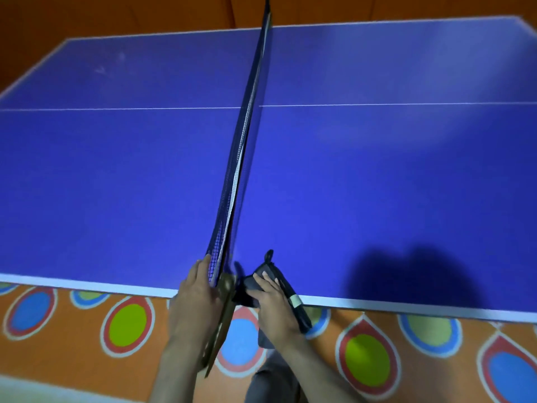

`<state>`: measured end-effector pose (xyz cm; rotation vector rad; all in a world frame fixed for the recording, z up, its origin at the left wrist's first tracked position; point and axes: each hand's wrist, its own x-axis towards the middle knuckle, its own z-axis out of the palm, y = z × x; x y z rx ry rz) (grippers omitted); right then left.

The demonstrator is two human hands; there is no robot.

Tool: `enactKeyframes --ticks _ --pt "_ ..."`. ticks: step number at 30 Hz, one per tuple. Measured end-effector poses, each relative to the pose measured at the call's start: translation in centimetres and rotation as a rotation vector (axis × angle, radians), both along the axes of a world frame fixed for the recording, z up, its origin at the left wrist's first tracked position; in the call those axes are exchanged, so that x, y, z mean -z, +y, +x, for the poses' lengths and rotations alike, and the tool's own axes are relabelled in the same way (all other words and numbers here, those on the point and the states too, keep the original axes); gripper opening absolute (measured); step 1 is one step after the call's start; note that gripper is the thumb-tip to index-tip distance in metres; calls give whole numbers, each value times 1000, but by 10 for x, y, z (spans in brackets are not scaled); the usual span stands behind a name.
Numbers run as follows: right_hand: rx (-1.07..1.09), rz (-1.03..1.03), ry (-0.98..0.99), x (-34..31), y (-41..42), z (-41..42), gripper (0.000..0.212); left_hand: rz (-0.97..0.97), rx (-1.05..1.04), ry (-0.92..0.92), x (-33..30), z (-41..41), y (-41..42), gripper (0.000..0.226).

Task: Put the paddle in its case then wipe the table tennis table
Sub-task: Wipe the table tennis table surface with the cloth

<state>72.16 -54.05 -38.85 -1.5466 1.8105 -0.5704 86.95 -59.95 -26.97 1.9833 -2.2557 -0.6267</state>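
Fingers of the right hand (pixel 271 301) are being curled round a dark fabric paddle case (pixel 270 282) at lower centre, while the flat-fingered left hand (pixel 196 295) is being rested against the dark mesh net (pixel 232 199).

Before you the blue table tennis table (pixel 377 175) carries its net (pixel 236 170) across the middle and a dark case (pixel 279 279) overhanging its near edge.

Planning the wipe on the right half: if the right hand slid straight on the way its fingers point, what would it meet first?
The right hand rests on the dark case at the table edge, fingers pointing up-left, so probably the net, though depth is unclear.
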Motion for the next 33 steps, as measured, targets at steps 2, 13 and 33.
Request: enactKeyframes --ticks 2,13,33 --pt "91 58 -70 -21 10 4 66 9 1 20 -12 10 11 61" --pt "314 -52 -99 -127 26 52 61 -10 106 137 -49 93 13 49" --pt "482 -171 -21 -166 -65 230 62 10 275 190 -68 245 -68 44"
